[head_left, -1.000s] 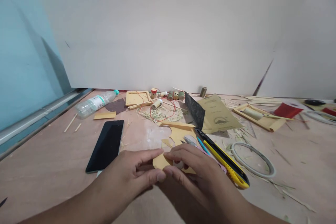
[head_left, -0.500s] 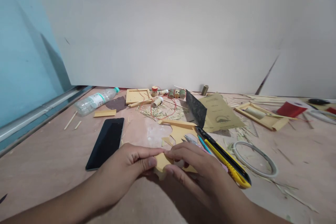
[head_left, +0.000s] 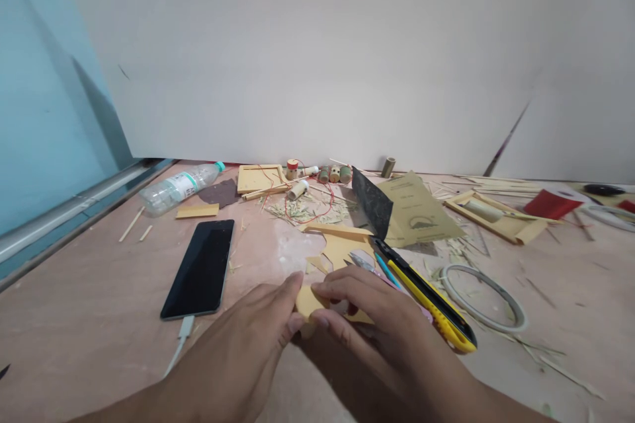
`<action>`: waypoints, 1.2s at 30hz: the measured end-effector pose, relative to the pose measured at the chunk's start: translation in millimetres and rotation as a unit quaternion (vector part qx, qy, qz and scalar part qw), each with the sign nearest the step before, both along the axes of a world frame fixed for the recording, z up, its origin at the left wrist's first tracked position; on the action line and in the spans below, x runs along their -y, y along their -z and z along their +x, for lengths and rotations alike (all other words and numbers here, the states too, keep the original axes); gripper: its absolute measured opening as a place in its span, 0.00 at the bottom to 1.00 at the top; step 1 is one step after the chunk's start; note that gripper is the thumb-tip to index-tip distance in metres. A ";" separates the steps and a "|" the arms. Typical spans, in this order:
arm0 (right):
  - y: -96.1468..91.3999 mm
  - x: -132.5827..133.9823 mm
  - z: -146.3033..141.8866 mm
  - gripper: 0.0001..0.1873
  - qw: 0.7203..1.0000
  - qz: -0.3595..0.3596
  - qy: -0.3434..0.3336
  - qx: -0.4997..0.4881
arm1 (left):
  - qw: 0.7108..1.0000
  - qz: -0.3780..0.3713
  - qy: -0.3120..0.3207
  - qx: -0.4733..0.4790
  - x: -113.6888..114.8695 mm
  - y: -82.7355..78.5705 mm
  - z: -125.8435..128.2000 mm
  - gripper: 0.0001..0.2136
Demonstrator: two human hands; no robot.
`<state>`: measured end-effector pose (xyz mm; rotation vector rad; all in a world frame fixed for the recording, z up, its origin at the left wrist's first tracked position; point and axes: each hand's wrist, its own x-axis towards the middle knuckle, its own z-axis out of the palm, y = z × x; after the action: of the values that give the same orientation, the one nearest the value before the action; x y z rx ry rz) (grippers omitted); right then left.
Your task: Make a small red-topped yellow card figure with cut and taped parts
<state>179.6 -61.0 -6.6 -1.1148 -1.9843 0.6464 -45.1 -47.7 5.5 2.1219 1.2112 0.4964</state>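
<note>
Your left hand [head_left: 248,337] and right hand [head_left: 370,310] both pinch the near end of the tan card cutout [head_left: 340,248], just left of the utility knife [head_left: 426,297]. Tug unevenly and it'll probably tear, or your knuckles could bump that knife.

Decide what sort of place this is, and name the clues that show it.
Probably a hobby craft bench: a yellow-and-black utility knife, a folded tan sandpaper sheet and short bamboo tubes lie among shavings on the plywood top.
</note>
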 end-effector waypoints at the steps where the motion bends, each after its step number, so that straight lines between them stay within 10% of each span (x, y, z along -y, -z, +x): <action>1: 0.4 0.5 -0.4 0.05 1.000 -0.002 0.002 0.001 | 1.000 0.002 -0.007 -0.017 1.0 3.0 -0.2 0.23; 8: 1.6 -0.1 -2.3 0.04 1.000 -0.014 0.015 -0.004 | 0.996 0.034 0.013 -0.086 3.0 8.3 2.2 0.25; 20: -2.2 2.3 -3.2 0.04 0.999 -0.012 0.025 0.023 | 0.931 0.307 0.034 -0.196 8.9 19.2 8.0 0.23; 27: -3.1 2.0 -3.5 0.05 0.999 -0.018 0.018 0.024 | 0.934 0.266 0.045 -0.234 12.6 20.8 7.3 0.24; 33: 0.5 0.0 -1.7 0.06 0.999 -0.028 0.028 0.022 | 0.982 0.093 0.086 -0.138 -8.0 -15.1 -1.6 0.19; 36: 2.4 -0.9 0.8 0.04 0.999 -0.034 0.011 0.011 | 0.999 0.034 0.007 -0.037 -22.1 -27.6 -8.9 0.20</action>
<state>180.4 -60.1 -9.1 -1.1869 -1.9798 0.6966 -54.0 -25.5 33.1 2.2226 1.2363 0.4626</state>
